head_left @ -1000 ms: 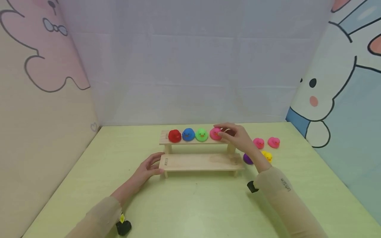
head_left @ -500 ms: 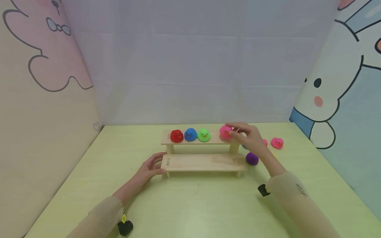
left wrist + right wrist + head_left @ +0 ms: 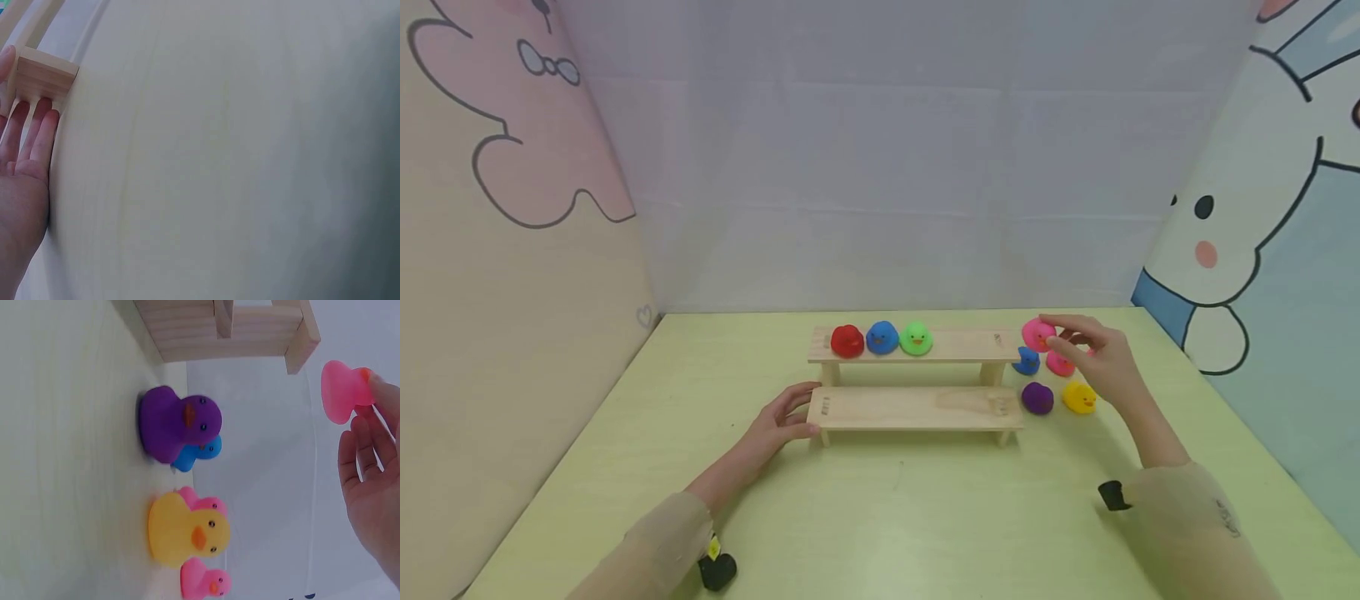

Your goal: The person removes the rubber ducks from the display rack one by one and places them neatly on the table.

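Observation:
My right hand (image 3: 1101,358) pinches a pink rubber duck (image 3: 1038,335) between thumb and fingers, raised just off the right end of the two-step wooden shelf (image 3: 917,408). In the right wrist view the held pink duck (image 3: 340,392) is apart from the shelf. My left hand (image 3: 771,429) holds the left end of the shelf's lower step, thumb at the front and fingers behind. On the upper step sit a red duck (image 3: 847,342), a blue duck (image 3: 882,337) and a green duck (image 3: 917,338), side by side at the left.
Right of the shelf, on the table (image 3: 880,517), stand a purple duck (image 3: 1037,398), a yellow duck (image 3: 1079,397), a small blue duck (image 3: 1027,361) and a pink duck (image 3: 1060,363). Another pink duck (image 3: 205,580) shows in the right wrist view. A pale curtain (image 3: 880,167) hangs behind.
My right hand has carried the pink duck rightward, from beside the green duck on the upper step to beyond the shelf's right end. The left hand keeps its place on the shelf.

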A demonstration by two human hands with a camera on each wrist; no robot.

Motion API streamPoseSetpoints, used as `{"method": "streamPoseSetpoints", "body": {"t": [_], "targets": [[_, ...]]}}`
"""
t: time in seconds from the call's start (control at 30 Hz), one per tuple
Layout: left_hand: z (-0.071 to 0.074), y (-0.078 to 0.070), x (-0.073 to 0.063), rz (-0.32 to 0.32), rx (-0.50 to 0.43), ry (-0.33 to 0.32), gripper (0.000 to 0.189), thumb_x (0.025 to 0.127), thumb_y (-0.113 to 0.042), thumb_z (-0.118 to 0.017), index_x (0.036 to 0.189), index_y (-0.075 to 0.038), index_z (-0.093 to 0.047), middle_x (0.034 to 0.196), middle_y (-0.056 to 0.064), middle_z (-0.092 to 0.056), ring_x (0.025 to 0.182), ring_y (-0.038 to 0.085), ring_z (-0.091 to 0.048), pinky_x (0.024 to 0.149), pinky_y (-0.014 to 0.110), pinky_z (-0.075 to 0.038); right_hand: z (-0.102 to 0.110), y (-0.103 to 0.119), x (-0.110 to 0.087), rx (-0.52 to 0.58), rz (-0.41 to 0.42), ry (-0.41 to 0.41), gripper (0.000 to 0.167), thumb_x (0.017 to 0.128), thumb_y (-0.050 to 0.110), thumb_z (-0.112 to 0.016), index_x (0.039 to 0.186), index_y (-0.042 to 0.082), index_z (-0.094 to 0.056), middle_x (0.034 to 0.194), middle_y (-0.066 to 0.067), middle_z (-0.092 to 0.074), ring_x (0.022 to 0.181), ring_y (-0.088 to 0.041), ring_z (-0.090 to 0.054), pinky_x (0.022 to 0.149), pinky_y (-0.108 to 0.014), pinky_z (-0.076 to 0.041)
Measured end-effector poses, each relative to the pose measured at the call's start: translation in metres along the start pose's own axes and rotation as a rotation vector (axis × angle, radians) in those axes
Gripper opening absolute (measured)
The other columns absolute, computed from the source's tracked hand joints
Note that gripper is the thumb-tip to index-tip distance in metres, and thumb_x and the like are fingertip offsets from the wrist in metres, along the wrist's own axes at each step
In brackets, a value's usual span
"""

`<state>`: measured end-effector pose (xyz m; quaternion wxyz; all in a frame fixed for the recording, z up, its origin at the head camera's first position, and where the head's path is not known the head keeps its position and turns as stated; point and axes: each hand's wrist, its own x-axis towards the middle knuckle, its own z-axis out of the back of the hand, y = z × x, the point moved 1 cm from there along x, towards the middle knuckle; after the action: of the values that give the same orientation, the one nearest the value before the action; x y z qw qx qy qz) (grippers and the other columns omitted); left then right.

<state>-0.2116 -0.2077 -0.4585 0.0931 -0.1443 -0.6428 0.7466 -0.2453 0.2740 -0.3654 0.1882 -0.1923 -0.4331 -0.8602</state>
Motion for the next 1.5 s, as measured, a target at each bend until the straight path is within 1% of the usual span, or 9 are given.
{"method": "streamPoseSetpoints", "body": {"t": [0.27, 0.43, 0.7, 0.83, 0.93, 1.1, 1.2, 1.4, 1.5], "targets": [[-0.001, -0.001, -0.001, 0.006, -0.002, 0.0, 0.067, 0.091, -0.019, -0.07, 0.15, -0.022, -0.037, 0.155, 0.011, -0.041, 0.128, 0.028, -0.057, 0.103, 0.033, -0.046, 0.029, -0.029, -0.022, -0.101, -0.062, -0.045, 0.035, 0.095, 0.014, -0.066, 0.129, 0.007, -0.064, 0.106, 0.035, -0.056, 0.085, 0.0, -0.049, 0.078, -0.002, -0.041], [-0.001, -0.001, 0.0, 0.008, 0.003, -0.004, 0.067, 0.091, -0.019, -0.07, 0.15, -0.022, -0.037, 0.155, 0.011, -0.041, 0.129, 0.029, -0.056, 0.104, 0.035, -0.045, 0.045, -0.044, -0.034, -0.188, -0.128, -0.041, 0.034, 0.096, 0.023, -0.065, 0.128, 0.011, -0.066, 0.105, 0.041, -0.052, 0.085, 0.001, -0.045, 0.075, -0.003, -0.038], [0.0, 0.001, 0.002, 0.019, 0.01, -0.011, 0.067, 0.091, -0.019, -0.07, 0.15, -0.023, -0.037, 0.155, 0.011, -0.041, 0.13, 0.03, -0.056, 0.106, 0.038, -0.045, 0.068, -0.067, -0.046, -0.315, -0.224, 0.057, 0.038, 0.095, 0.036, -0.065, 0.127, 0.016, -0.066, 0.105, 0.041, -0.042, 0.087, 0.004, -0.042, 0.07, -0.012, -0.037], [0.0, 0.001, 0.002, 0.018, 0.017, -0.012, 0.067, 0.091, -0.019, -0.069, 0.15, -0.023, -0.037, 0.155, 0.011, -0.041, 0.13, 0.031, -0.056, 0.108, 0.042, -0.043, 0.078, -0.077, -0.05, -0.285, -0.242, 0.127, 0.037, 0.096, 0.033, -0.064, 0.127, 0.012, -0.065, 0.099, 0.039, -0.047, 0.082, -0.002, -0.041, 0.06, -0.022, -0.035], [0.0, 0.002, 0.002, 0.02, 0.02, -0.012, 0.066, 0.091, -0.02, -0.069, 0.15, -0.023, -0.037, 0.155, 0.011, -0.041, 0.131, 0.032, -0.055, 0.109, 0.044, -0.042, 0.084, -0.083, -0.052, -0.241, -0.217, 0.172, 0.033, 0.096, 0.025, -0.064, 0.125, 0.009, -0.065, 0.097, 0.038, -0.053, 0.078, -0.006, -0.043, 0.056, -0.027, -0.033], [0.0, 0.002, 0.002, 0.023, 0.02, -0.013, 0.067, 0.091, -0.02, -0.069, 0.15, -0.024, -0.037, 0.155, 0.01, -0.041, 0.132, 0.032, -0.053, 0.11, 0.045, -0.041, 0.092, -0.093, -0.053, -0.235, -0.232, 0.261, 0.032, 0.098, 0.024, -0.062, 0.126, 0.01, -0.065, 0.104, 0.041, -0.052, 0.086, 0.001, -0.047, 0.066, -0.022, -0.04], [0.001, 0.002, 0.002, 0.023, 0.014, -0.014, 0.066, 0.092, -0.019, -0.069, 0.15, -0.023, -0.037, 0.155, 0.01, -0.041, 0.133, 0.033, -0.053, 0.11, 0.045, -0.041, 0.094, -0.099, -0.053, -0.265, -0.289, 0.336, 0.034, 0.099, 0.03, -0.059, 0.129, 0.014, -0.064, 0.11, 0.031, -0.055, 0.09, 0.006, -0.045, 0.073, -0.025, -0.043], [0.0, 0.002, 0.002, 0.03, 0.017, -0.015, 0.066, 0.092, -0.02, -0.069, 0.15, -0.024, -0.037, 0.156, 0.01, -0.041, 0.134, 0.033, -0.052, 0.112, 0.048, -0.039, 0.094, -0.108, -0.055, -0.263, -0.36, 0.453, 0.04, 0.1, 0.035, -0.056, 0.134, 0.015, -0.06, 0.131, -0.014, -0.06, 0.096, 0.013, -0.042, 0.084, -0.043, -0.045], [0.0, 0.001, 0.001, 0.033, 0.022, -0.015, 0.066, 0.092, -0.021, -0.069, 0.15, -0.024, -0.037, 0.156, 0.01, -0.04, 0.135, 0.034, -0.051, 0.112, 0.05, -0.039, 0.094, -0.111, -0.056, -0.247, -0.367, 0.463, 0.042, 0.1, 0.035, -0.055, 0.136, 0.013, -0.059, 0.135, -0.019, -0.057, 0.102, 0.01, -0.042, 0.085, -0.046, -0.046]]}}
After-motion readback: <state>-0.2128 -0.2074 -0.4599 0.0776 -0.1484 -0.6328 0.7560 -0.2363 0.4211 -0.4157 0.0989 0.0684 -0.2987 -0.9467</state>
